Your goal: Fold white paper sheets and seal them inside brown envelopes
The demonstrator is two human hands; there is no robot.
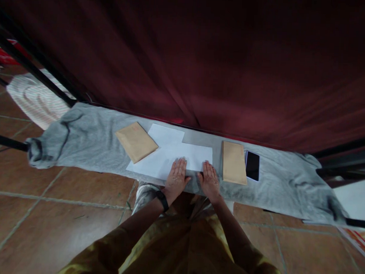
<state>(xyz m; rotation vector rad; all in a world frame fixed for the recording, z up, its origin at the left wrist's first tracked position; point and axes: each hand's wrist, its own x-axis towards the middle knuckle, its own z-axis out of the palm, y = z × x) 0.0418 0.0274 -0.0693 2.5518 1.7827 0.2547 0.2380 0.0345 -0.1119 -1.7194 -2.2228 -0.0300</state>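
Both of my hands lie flat, fingers together, on the near edge of white paper sheets [182, 155] spread on a grey cloth [89, 139]. My left hand [176, 176], with a black band on its wrist, presses the lower middle of the paper. My right hand [210, 180] rests on the sheet's near right corner. A brown envelope [136, 141] lies tilted over the paper's left side. A second brown envelope [234, 162] lies just right of my right hand, with a black phone [252, 166] beside it.
A dark red curtain [203, 57] hangs close behind the cloth. Black metal bars [32, 66] run at the left and right. Brown floor tiles [48, 212] lie below, and a striped cloth [37, 100] sits at the far left.
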